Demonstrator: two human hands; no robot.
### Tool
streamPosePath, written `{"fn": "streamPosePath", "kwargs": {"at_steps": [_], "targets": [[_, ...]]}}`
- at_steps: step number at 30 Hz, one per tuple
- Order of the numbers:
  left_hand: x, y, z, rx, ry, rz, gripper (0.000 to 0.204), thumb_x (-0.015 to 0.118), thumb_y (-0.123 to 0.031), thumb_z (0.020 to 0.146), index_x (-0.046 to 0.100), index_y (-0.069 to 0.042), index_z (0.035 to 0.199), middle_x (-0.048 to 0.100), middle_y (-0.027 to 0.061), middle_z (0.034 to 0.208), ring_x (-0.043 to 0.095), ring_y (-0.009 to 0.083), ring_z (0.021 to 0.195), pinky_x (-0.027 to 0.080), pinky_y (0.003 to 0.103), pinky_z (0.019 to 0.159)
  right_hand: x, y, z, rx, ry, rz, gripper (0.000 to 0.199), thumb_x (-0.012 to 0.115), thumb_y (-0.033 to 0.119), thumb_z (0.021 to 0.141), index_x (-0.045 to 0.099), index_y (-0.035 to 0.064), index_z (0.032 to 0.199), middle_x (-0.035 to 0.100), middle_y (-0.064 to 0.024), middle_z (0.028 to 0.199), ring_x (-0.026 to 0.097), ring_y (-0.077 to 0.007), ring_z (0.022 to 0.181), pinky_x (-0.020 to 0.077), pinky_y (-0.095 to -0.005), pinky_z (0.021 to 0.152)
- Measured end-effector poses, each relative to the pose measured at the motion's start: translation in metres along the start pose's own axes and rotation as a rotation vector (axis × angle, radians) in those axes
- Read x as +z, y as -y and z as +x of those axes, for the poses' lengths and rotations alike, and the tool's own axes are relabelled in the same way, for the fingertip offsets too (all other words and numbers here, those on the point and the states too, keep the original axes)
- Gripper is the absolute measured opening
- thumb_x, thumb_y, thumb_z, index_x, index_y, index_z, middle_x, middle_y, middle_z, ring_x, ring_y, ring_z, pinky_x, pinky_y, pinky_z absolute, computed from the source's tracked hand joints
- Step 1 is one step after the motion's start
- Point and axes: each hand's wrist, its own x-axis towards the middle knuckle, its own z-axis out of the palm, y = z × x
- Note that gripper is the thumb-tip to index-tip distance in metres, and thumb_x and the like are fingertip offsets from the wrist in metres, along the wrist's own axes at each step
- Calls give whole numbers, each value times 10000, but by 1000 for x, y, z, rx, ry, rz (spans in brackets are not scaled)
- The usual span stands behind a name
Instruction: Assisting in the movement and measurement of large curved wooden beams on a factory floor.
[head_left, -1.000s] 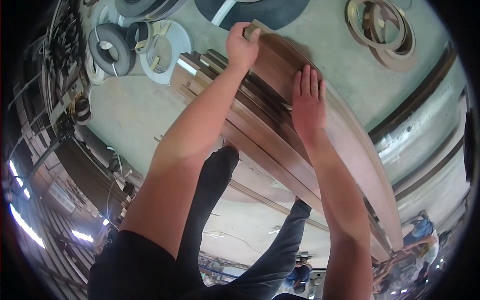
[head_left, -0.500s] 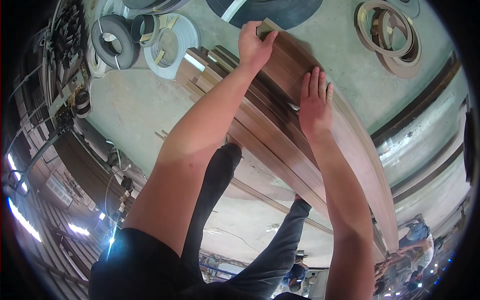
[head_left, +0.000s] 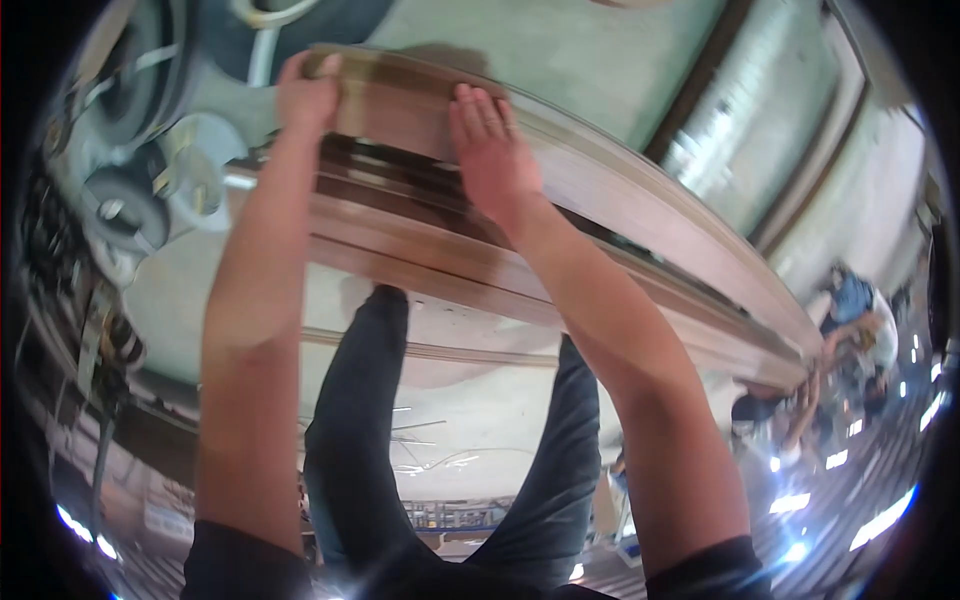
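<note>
A wide, long brown wooden board lies on top of several similar brown planks. Around its left end, my left hand is closed, the thumb on the upper face and the other fingers mostly hidden behind the edge. My right hand rests on the same board further right, fingers stretched out flat toward its far edge. A dark gap shows between this board and the planks nearer to me.
Rolls of banding lie at the far left: a dark roll beside a pale roll, and a large dark roll behind my left hand. Dark bars cross the floor at the right. Another person is near the boards' right end.
My view has turned, so the boards now run more sideways and both hands appear further left. The left hand still grips the board's end; the right still lies flat on it.
</note>
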Motion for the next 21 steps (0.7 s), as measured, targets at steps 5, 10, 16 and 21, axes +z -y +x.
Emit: {"fn": "streamPosePath", "kwargs": {"at_steps": [5,10,16,21], "targets": [[3,27,21,139,46,230,684,691,-532,902,596,-22,1347,623,201,1349,570,342,1275,430,402,1090,8,-3,-18,31,-59,-15,646,489,241,973,340,8,1557,227,-146,1674,240,-309,1537,172,-529,1241],[9,53,35,170,-15,410,801,562,-683,918,507,-118,1482,527,156,1490,497,377,1356,422,464,1097,24,-3,-13,105,-113,210,620,483,274,987,362,69,1560,205,-115,1686,189,-274,1557,109,-512,1257],[36,37,10,537,-175,786,682,466,-573,1015,540,20,1344,528,256,1392,510,450,1271,463,552,1011,29,1,-10,112,-168,258,606,467,281,997,361,84,1561,203,-81,1691,177,-253,1561,87,-509,1262],[45,-16,-46,457,-5,855,750,454,-623,998,549,92,1203,537,310,1273,529,444,1230,484,565,958,28,3,-9,131,-179,244,606,463,292,1003,359,88,1564,203,-75,1692,173,-245,1562,84,-508,1263]]}}
